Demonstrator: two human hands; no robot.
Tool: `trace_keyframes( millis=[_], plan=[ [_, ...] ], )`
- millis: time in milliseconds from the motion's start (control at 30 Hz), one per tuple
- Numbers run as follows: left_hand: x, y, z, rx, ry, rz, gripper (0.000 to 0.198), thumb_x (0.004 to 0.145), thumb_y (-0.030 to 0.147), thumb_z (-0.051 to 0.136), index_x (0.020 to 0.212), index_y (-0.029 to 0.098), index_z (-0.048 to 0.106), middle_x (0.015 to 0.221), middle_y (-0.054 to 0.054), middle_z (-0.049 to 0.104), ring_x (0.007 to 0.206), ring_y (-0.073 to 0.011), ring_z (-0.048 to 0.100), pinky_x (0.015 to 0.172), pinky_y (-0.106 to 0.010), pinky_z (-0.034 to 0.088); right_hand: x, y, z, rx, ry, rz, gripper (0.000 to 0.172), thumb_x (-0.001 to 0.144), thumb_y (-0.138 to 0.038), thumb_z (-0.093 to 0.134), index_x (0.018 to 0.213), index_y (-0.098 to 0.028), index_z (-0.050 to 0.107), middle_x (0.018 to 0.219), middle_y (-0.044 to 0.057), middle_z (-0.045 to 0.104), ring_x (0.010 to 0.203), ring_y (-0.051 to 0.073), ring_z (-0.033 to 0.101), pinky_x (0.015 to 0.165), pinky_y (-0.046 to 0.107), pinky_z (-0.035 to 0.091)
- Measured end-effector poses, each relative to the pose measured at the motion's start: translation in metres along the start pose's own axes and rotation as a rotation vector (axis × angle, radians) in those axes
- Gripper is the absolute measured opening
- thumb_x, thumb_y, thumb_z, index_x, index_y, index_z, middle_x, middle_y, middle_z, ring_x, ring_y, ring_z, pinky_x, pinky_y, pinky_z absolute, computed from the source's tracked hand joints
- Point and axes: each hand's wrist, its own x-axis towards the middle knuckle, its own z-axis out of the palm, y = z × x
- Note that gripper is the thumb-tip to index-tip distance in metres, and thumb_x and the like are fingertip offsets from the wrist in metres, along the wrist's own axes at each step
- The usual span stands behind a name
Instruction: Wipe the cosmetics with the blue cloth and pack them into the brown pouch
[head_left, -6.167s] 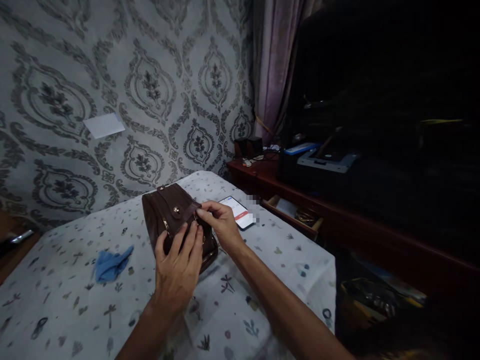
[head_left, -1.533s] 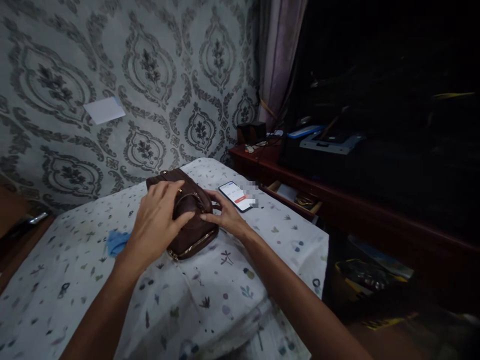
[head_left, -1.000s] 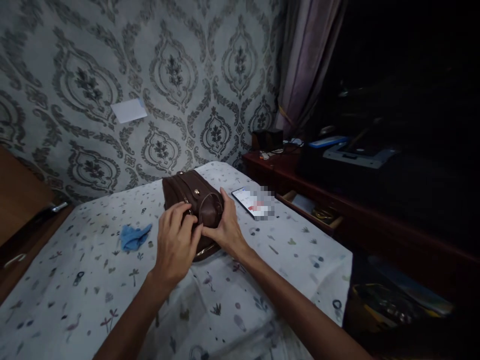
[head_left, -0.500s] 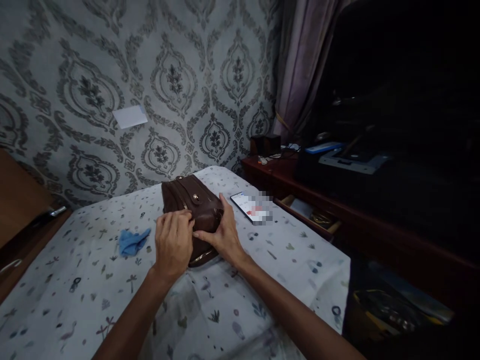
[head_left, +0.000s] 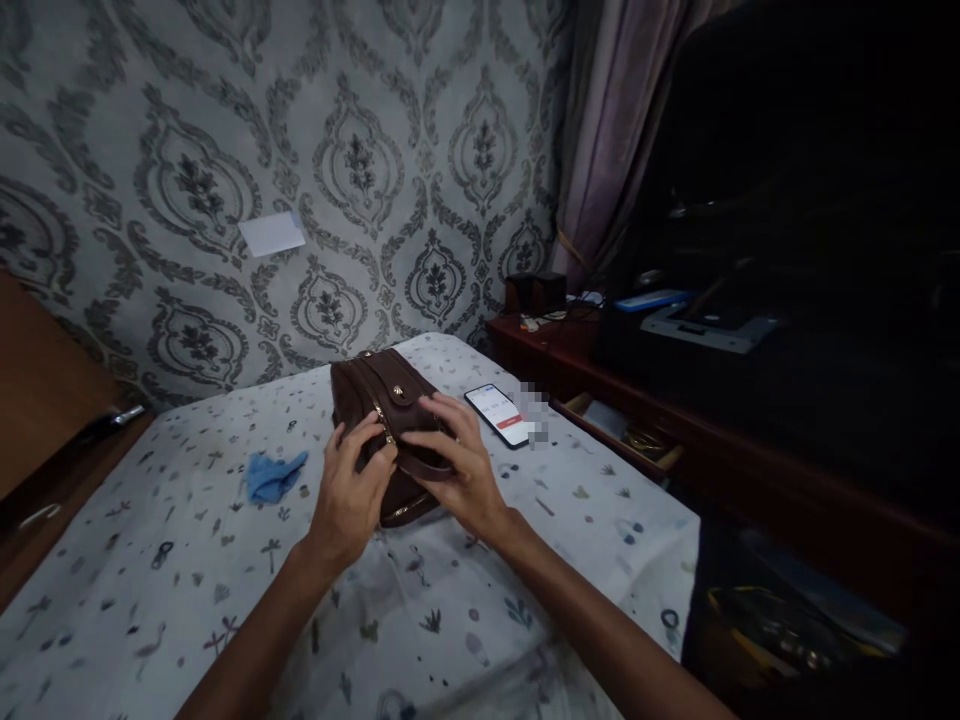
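Observation:
A dark brown leather handbag (head_left: 364,390) with gold zippers and a round gold stud lies on the patterned tablecloth. My left hand (head_left: 351,492) is at the bag's near left side, its thumb and index finger closed at the gold zipper (head_left: 382,418); the tiny part between the fingertips is hard to make out. On the right, my right hand (head_left: 466,465) grips the bag around a curved brown strap (head_left: 424,466), fingers above and thumb below. Both hands hide part of the bag's near end.
A blue cloth (head_left: 274,478) lies crumpled left of the bag. Right of it rests a lit phone (head_left: 498,415). Beyond the table's right edge stands a dark red desk (head_left: 517,345) with an open drawer (head_left: 622,435). Patterned wallpaper (head_left: 360,160) covers the wall behind.
My left hand's fingers have spread from a tighter curl and reach to the zipper. My right hand has shifted over the bag's top, its fingers now bent around the strap.

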Motion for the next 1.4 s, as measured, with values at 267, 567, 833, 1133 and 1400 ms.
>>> trace_keyframes(
  millis=[267, 567, 833, 1133, 1400],
  plan=[
    [-0.026, 0.014, 0.0, 0.259, -0.017, 0.112, 0.029, 0.093, 0.004, 0.052, 0.118, 0.011, 0.062, 0.097, -0.011, 0.064, 0.101, -0.0228, 0.06, 0.106, -0.05, 0.043, 0.017, -0.005, 0.004, 0.226, -0.08, 0.078, 0.01, 0.091, -0.024, 0.066, 0.1, -0.026, 0.07, 0.106, 0.006, 0.077, 0.117, 0.025, 0.063, 0.106, 0.05, 0.044],
    [-0.03, 0.014, 0.002, 0.351, -0.038, 0.127, 0.035, 0.095, 0.006, 0.048, 0.126, 0.008, 0.064, 0.102, -0.014, 0.07, 0.105, -0.023, 0.062, 0.111, -0.047, 0.036, 0.012, -0.01, 0.018, 0.24, 0.024, 0.208, 0.004, 0.09, -0.025, 0.063, 0.088, -0.025, 0.067, 0.087, 0.003, 0.071, 0.094, 0.022, 0.064, 0.104, 0.046, 0.042],
    [-0.031, 0.015, 0.003, 0.329, -0.05, 0.11, 0.034, 0.095, 0.007, 0.049, 0.126, 0.007, 0.064, 0.107, -0.015, 0.071, 0.105, -0.0241, 0.061, 0.109, -0.048, 0.036, 0.013, -0.011, 0.02, 0.298, 0.07, 0.216, 0.01, 0.088, -0.022, 0.066, 0.081, -0.024, 0.059, 0.08, -0.001, 0.064, 0.084, 0.019, 0.059, 0.095, 0.039, 0.043],
    [-0.032, 0.014, 0.001, 0.273, -0.053, 0.104, 0.034, 0.094, 0.009, 0.052, 0.125, 0.009, 0.064, 0.109, -0.015, 0.071, 0.106, -0.0246, 0.061, 0.11, -0.048, 0.036, 0.013, -0.011, 0.019, 0.267, 0.029, 0.257, 0.015, 0.088, -0.031, 0.064, 0.077, -0.024, 0.058, 0.076, -0.001, 0.064, 0.081, 0.019, 0.062, 0.105, 0.045, 0.04],
    [-0.038, 0.013, -0.002, 0.26, -0.067, 0.109, 0.034, 0.093, 0.008, 0.052, 0.122, 0.018, 0.067, 0.114, -0.014, 0.072, 0.112, -0.0241, 0.061, 0.111, -0.05, 0.036, 0.012, -0.009, 0.02, 0.26, 0.021, 0.258, 0.013, 0.087, -0.031, 0.064, 0.077, -0.025, 0.057, 0.074, -0.001, 0.066, 0.077, 0.02, 0.062, 0.109, 0.047, 0.038]
  ],
)
